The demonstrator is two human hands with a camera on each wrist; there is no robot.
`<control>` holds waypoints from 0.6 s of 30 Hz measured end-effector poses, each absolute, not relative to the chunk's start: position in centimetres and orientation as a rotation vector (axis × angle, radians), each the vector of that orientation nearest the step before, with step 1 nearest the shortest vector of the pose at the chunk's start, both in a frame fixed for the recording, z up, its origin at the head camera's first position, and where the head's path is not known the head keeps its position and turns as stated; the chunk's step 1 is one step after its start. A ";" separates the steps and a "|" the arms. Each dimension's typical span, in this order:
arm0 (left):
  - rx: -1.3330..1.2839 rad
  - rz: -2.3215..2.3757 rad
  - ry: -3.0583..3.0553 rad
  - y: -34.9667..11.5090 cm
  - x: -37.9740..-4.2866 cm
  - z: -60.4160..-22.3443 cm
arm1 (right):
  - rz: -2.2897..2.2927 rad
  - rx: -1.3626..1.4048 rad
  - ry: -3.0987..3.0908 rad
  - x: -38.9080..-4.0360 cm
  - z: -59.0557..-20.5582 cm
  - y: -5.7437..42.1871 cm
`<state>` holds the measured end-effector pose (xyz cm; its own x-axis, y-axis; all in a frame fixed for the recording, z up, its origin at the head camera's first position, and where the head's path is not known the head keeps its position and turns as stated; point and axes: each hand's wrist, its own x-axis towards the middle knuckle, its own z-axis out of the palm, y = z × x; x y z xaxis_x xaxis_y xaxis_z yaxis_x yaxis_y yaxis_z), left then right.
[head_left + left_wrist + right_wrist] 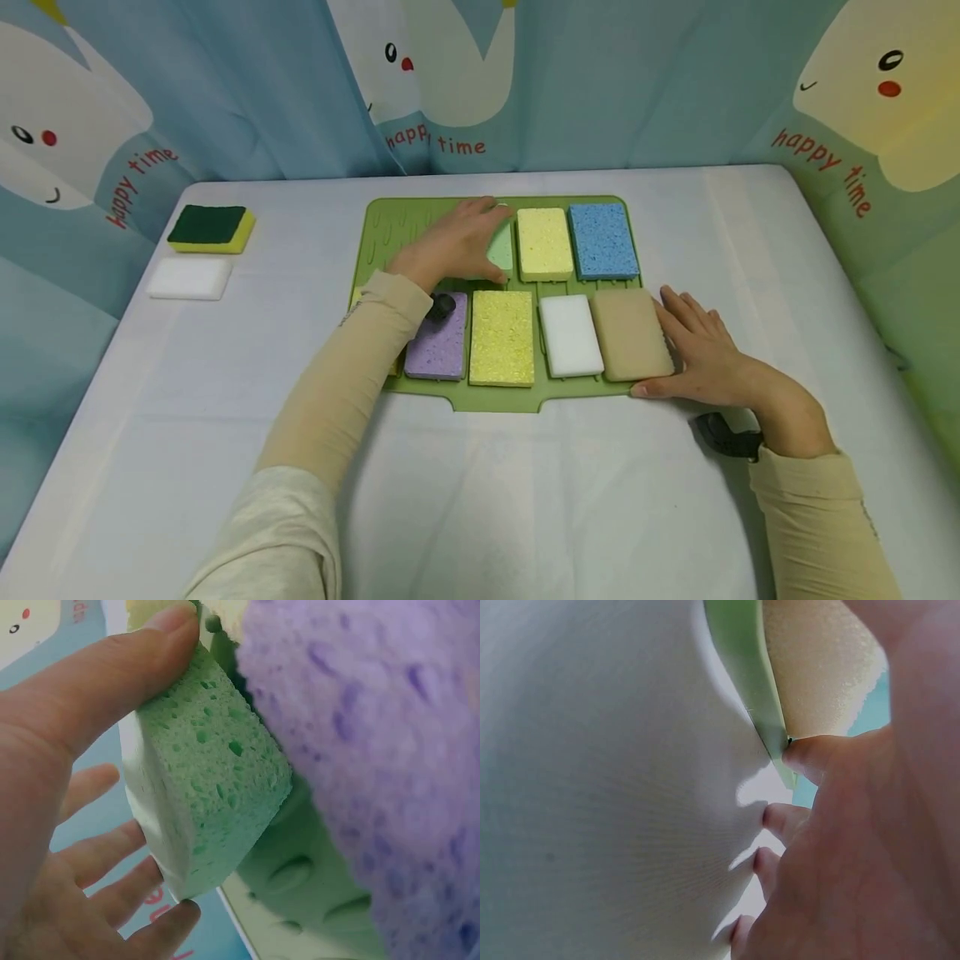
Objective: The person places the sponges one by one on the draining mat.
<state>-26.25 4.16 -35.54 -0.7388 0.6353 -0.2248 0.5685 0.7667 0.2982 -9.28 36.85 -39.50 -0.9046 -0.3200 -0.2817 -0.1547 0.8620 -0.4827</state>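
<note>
A green ribbed mat (495, 401) carries two rows of sponges. My left hand (457, 242) reaches over its back row and holds a light green sponge (217, 757) between thumb and fingers; the hand covers much of it in the head view. To its right lie a pale yellow sponge (545, 244) and a blue sponge (603, 242). Up front are a purple sponge (438, 346), a yellow sponge (502, 337), a white sponge (572, 335) and a tan sponge (632, 335). My right hand (697, 358) rests by the mat's right edge, fingers extended beside the tan sponge.
At the far left of the white table (225, 467), a green-and-yellow scouring sponge (212, 229) lies behind a white block (190, 278). Another yellow piece is mostly hidden under my left forearm. A printed curtain (622, 92) surrounds the table's back and sides.
</note>
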 end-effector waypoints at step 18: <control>0.911 0.398 2.606 4.0 -26.2 -36.0 | -0.657 -0.350 2.682 -9.3 -39.4 36.7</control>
